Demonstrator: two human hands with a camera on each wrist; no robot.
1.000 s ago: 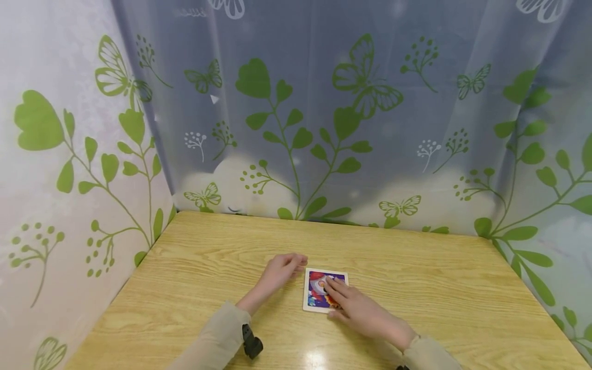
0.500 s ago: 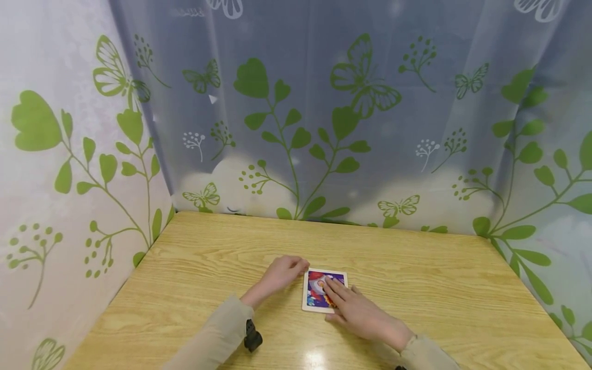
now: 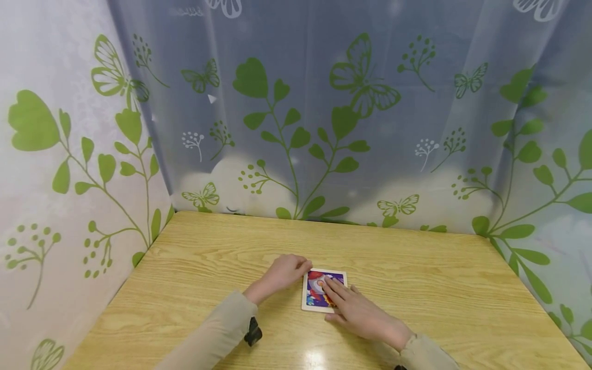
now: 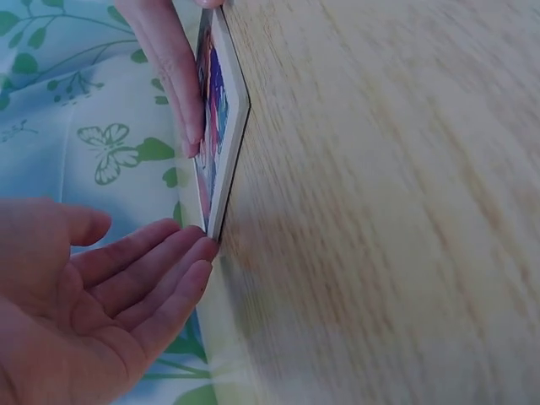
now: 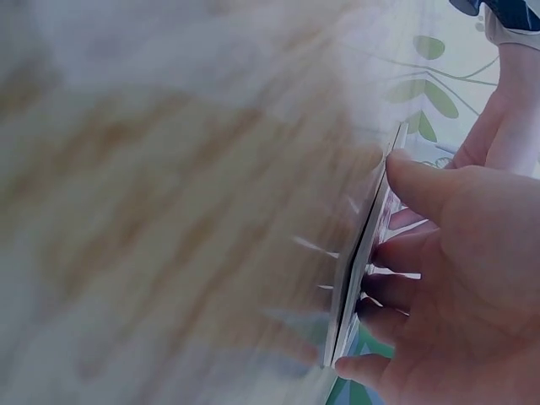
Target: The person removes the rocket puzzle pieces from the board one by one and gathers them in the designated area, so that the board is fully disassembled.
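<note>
Head view: the board (image 3: 317,297) is lying flat on the table (image 3: 222,241), its white border framing a purple, red and orange picture, and both hands are meeting at it. At the board's far left corner, the left hand (image 3: 285,270) is touching the rim with its fingertips. In the left wrist view its palm is showing, the fingers (image 4: 139,270) are stretching nearly straight to the board's corner, and the thumb is standing apart from them; the hand is not clamping on anything. On the board's right side, the right hand (image 3: 363,311) is resting from above, its fingers (image 5: 395,291) lying extended over the picture and covering part of it. In the right wrist view its thumb is touching the board's near edge, while the little finger is reaching the right edge; the hand is spreading over the board rather than closing round it. To the left of the board and nearer the wearer, a beige sleeve (image 3: 213,329) is covering the left forearm, with a black device (image 3: 253,333) sitting at the wrist. Beyond the board, a curtain (image 3: 314,169) is hanging behind the table, bearing green leaves and butterflies.
</note>
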